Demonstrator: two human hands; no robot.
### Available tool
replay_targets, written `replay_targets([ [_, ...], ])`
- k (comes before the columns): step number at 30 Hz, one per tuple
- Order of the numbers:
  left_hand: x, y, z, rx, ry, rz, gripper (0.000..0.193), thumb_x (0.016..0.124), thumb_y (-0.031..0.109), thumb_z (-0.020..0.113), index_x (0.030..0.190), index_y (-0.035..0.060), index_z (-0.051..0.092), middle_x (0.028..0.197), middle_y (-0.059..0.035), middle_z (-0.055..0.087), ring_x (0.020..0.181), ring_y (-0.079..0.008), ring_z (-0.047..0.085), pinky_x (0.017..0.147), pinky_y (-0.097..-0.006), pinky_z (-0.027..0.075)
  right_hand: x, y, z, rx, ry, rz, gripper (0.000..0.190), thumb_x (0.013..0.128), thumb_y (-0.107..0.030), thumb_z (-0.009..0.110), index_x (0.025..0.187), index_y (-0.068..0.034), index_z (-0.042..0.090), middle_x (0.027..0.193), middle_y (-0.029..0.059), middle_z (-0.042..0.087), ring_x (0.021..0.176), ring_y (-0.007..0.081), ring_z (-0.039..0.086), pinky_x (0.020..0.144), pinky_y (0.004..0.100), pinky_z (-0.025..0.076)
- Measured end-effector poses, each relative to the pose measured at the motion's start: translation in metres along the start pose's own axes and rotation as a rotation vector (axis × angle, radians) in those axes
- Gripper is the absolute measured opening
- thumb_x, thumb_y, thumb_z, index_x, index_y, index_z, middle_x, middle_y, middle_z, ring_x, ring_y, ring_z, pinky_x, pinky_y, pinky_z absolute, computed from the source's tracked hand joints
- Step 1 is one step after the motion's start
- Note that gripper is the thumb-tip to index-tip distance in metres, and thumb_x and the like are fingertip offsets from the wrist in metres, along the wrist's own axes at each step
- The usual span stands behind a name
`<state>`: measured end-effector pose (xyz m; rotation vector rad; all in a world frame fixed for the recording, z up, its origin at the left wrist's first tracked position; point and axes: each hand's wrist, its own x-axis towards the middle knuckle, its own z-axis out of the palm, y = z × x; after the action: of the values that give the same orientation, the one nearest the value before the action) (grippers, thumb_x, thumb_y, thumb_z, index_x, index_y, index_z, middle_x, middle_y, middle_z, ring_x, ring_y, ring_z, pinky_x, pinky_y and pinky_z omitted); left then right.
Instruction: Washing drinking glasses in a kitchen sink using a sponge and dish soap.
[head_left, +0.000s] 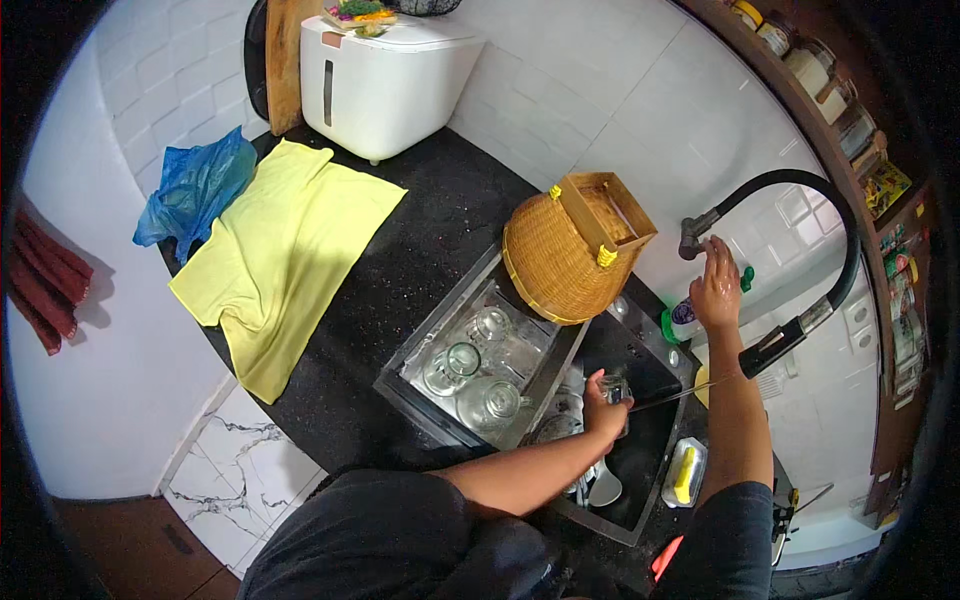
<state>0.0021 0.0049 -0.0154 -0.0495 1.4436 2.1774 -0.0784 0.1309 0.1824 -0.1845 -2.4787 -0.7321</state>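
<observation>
My left hand (606, 412) grips a clear glass (615, 388) over the black sink basin (645, 450), where a thin stream of water reaches it from the spray head (772, 349). Raised at the tap, my right hand (716, 289) has its fingers against or close beside the dark tap fitting (697, 232); contact is hard to tell. Below the left hand, a ladle or large spoon (604, 486) and other utensils lie in the basin. Glass jars or mugs, among them a glass jug (487, 405), stand in the tray-like compartment to the left.
A woven basket (566, 255) sits across the compartment's back edge. Behind the sink stands a soap bottle (682, 319). A dish with a yellow sponge (684, 476) is on the right ledge. A yellow cloth (292, 255), a blue plastic bag (199, 187) and a white container (386, 82) occupy the counter.
</observation>
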Motion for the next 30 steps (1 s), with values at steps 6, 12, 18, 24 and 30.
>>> replay_targets([
  [6,-0.007,0.015,-0.004,-0.101,-0.038,-0.053,0.066,0.061,0.001,0.065,0.117,0.0072,0.031,0.108,-0.0105,0.045,0.1,-0.0217,0.044,0.086,-0.0304,0.035,0.011,0.012,-0.001,-0.297,-0.267,0.021,0.075,0.064,-0.003,0.044,0.132,-0.01,0.012,0.138,0.0047,0.011,0.128,0.0226,0.009,0.1,0.044,0.018],
  [12,-0.002,-0.006,-0.004,-0.208,-0.039,-0.047,0.067,0.057,-0.001,0.066,0.114,0.0073,0.033,0.105,-0.0104,0.046,0.099,-0.0224,0.044,0.085,-0.0325,0.036,-0.032,0.028,-0.027,-0.177,-0.298,0.004,0.084,0.06,-0.006,0.055,0.133,-0.013,0.012,0.136,0.0194,0.005,0.124,0.0356,0.015,0.096,0.0477,0.022],
  [18,0.0,0.007,-0.013,-0.383,-0.141,-0.188,0.068,0.06,-0.002,0.063,0.117,0.0114,0.028,0.114,-0.009,0.039,0.104,-0.0216,0.04,0.086,-0.0332,0.035,-0.145,0.032,-0.059,0.034,-0.721,0.289,0.065,0.063,-0.014,0.059,0.123,-0.023,0.035,0.134,0.0133,0.021,0.122,0.0311,0.025,0.098,0.0451,0.022],
  [24,0.002,0.028,-0.019,-0.172,-0.209,-0.389,0.068,0.065,0.018,0.065,0.118,0.0228,0.023,0.108,-0.0072,0.041,0.098,-0.0207,0.041,0.064,-0.0382,0.038,-0.229,0.053,-0.085,0.181,-0.741,0.635,0.019,0.067,-0.02,0.052,0.081,-0.011,0.061,0.082,0.0134,0.059,0.078,0.0294,0.057,0.069,0.0388,0.044],
  [30,0.001,0.017,-0.008,-0.206,-0.359,-0.475,0.056,0.066,0.022,0.065,0.112,0.0233,0.034,0.118,-0.0056,0.035,0.11,-0.0297,0.036,0.073,-0.0481,0.037,-0.29,0.017,-0.114,0.381,-0.985,1.021,0.079,0.053,-0.063,0.061,0.115,-0.015,0.047,0.11,0.0143,0.051,0.098,0.0302,0.051,0.083,0.0373,0.04],
])
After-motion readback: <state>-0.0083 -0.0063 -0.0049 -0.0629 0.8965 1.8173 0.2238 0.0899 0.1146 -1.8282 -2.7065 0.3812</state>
